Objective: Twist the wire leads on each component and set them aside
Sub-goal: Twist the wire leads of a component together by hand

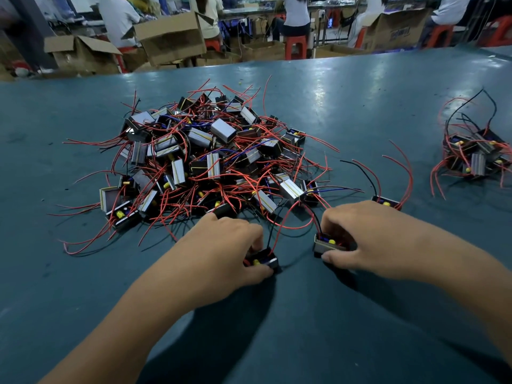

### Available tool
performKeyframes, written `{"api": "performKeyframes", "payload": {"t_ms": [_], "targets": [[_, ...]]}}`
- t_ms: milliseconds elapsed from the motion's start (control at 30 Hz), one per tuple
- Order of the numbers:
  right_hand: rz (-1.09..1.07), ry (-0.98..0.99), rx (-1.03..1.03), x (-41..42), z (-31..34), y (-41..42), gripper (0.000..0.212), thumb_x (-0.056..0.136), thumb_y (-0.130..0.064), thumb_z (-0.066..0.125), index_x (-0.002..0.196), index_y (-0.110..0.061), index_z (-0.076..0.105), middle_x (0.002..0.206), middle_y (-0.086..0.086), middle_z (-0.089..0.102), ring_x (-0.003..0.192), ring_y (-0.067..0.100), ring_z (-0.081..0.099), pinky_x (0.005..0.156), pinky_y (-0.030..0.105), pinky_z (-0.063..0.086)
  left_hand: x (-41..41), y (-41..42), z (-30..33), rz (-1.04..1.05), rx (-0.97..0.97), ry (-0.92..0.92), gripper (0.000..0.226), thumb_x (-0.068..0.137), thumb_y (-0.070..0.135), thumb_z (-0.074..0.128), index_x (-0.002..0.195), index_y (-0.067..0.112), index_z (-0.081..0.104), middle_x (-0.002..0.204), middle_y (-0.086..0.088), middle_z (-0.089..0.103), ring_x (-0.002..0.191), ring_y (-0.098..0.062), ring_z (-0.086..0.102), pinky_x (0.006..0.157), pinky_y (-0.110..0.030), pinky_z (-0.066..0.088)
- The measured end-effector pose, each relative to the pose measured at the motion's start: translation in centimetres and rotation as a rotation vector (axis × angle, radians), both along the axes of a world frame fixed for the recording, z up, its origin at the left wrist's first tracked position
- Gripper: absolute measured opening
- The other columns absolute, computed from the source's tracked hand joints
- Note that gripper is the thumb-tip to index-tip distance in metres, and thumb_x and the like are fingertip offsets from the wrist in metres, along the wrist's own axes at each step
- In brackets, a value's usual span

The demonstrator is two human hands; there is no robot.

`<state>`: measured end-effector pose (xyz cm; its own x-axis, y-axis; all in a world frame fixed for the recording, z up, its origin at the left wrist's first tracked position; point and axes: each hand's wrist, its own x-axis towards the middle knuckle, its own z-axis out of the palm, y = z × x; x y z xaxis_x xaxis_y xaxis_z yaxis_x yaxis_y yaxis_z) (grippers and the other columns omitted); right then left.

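Note:
A big pile of small box-shaped components with red, black and blue wire leads lies mid-table. My left hand grips one black component near the front of the pile; its red and black leads rise toward the pile. My right hand grips another component with a yellow part showing on top, its leads curving up and left. Just behind my right hand lies one more component with long red and black leads.
A smaller heap of components lies at the far right of the teal table. Beyond the table's far edge stand open cardboard boxes, red stools and seated people at other benches.

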<state>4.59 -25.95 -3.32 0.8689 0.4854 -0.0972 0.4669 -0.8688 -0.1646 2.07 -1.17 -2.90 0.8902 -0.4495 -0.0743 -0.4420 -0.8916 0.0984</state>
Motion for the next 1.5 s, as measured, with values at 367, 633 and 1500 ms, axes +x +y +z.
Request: {"api": "performKeyframes", "payload": {"t_ms": [367, 633, 1500], "targets": [[-0.167, 0.106, 0.239, -1.0, -0.6, 1.2, 0.039, 0.075, -0.071, 0.063, 0.086, -0.034, 0.058, 0.069, -0.013, 0.065, 0.064, -0.002, 0.059, 0.059, 0.023, 0.048, 0.6, -0.6, -1.6, 0.148, -0.488, 0.354, 0.038, 0.087, 0.051, 0.071, 0.113, 0.03, 0.053, 0.07, 0.011, 0.071, 0.057, -0.003, 0.064, 0.058, -0.024, 0.044], [-0.219, 0.103, 0.206, -1.7, -0.5, 2.0, 0.052, 0.069, -0.078, 0.064, 0.091, -0.032, 0.054, 0.069, -0.008, 0.065, 0.065, 0.005, 0.061, 0.061, 0.028, 0.051, 0.6, -1.0, -1.9, 0.201, -0.76, 0.602, 0.033, 0.09, 0.025, 0.074, 0.114, 0.016, 0.054, 0.068, -0.004, 0.072, 0.056, -0.022, 0.071, 0.051, -0.027, 0.055], [-0.179, 0.235, 0.645, -0.7, 0.5, 0.8, 0.022, 0.079, -0.03, 0.078, 0.094, -0.026, 0.062, 0.079, -0.006, 0.073, 0.063, 0.011, 0.07, 0.072, 0.044, 0.058, -0.2, -2.8, -1.7, 0.119, -1.287, 0.643, 0.018, 0.1, -0.003, 0.051, 0.115, 0.005, 0.056, 0.096, -0.02, 0.073, 0.085, -0.022, 0.073, 0.076, -0.029, 0.06]]}}
